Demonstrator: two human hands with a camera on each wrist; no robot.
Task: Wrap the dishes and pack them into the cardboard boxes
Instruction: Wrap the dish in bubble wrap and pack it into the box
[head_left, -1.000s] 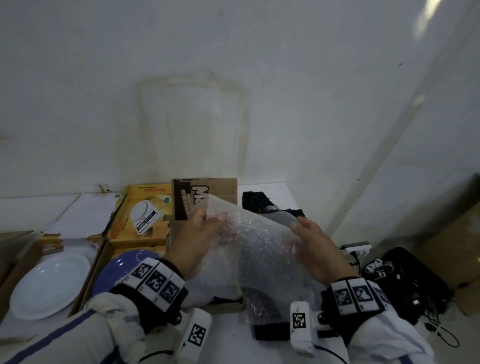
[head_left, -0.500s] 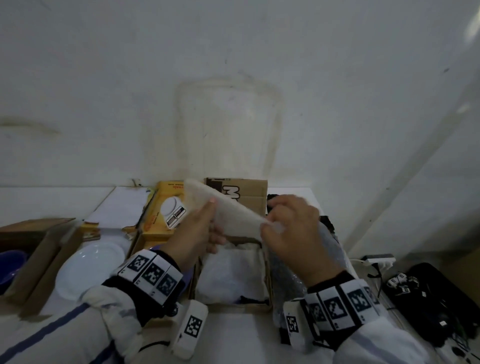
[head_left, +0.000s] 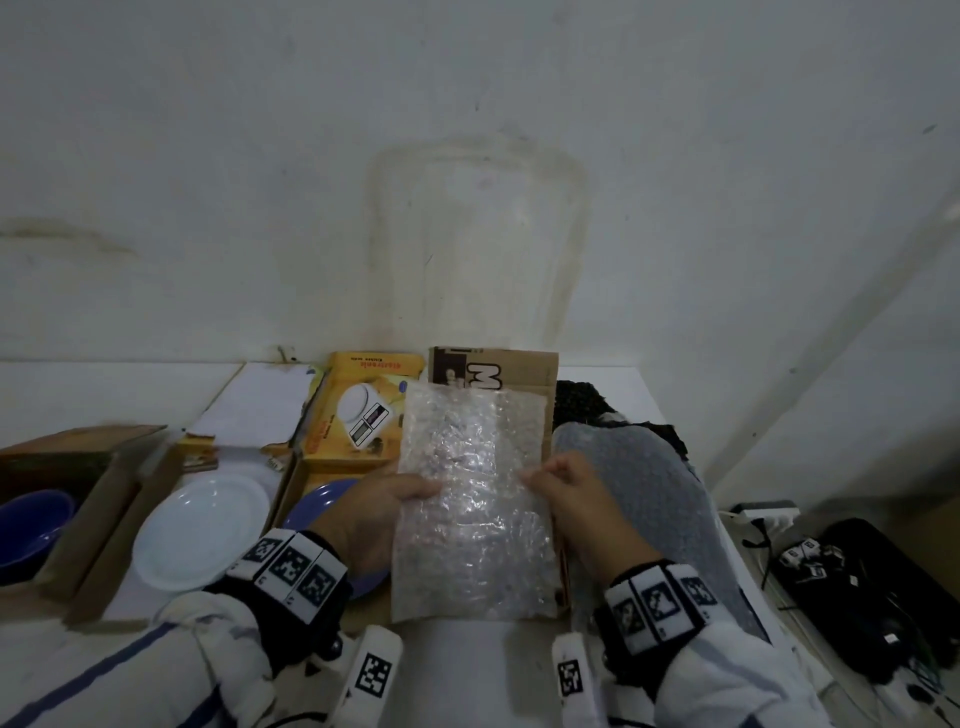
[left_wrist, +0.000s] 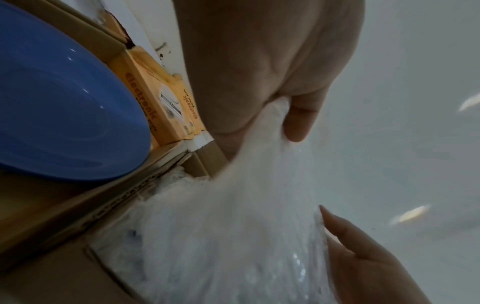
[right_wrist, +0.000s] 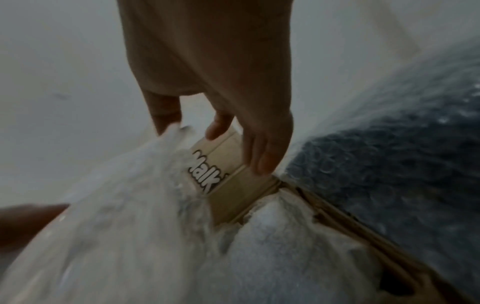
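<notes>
A clear bubble wrap sheet (head_left: 470, 499) is held flat over the open brown cardboard box (head_left: 524, 364). My left hand (head_left: 384, 512) pinches the sheet's left edge, thumb on top (left_wrist: 298, 121). My right hand (head_left: 566, 483) pinches its right edge between thumb and forefinger (right_wrist: 162, 117). In the right wrist view, white wrapped padding (right_wrist: 272, 242) lies inside the box. A blue plate (head_left: 317, 506) sits in the box to the left, mostly under my left wrist. A white plate (head_left: 202, 525) lies further left. A blue bowl (head_left: 28, 525) sits in a box at the far left.
A yellow kitchen-scale box (head_left: 363, 410) stands behind the blue plate. More bubble wrap over dark cloth (head_left: 639, 499) lies right of the box. White paper (head_left: 254, 405) rests at the back left. Black bags and cables (head_left: 857, 587) lie on the floor, right.
The sheet was folded between my hands half a second ago; now it is spread flat, my hands apart on its two side edges, lower over the box.
</notes>
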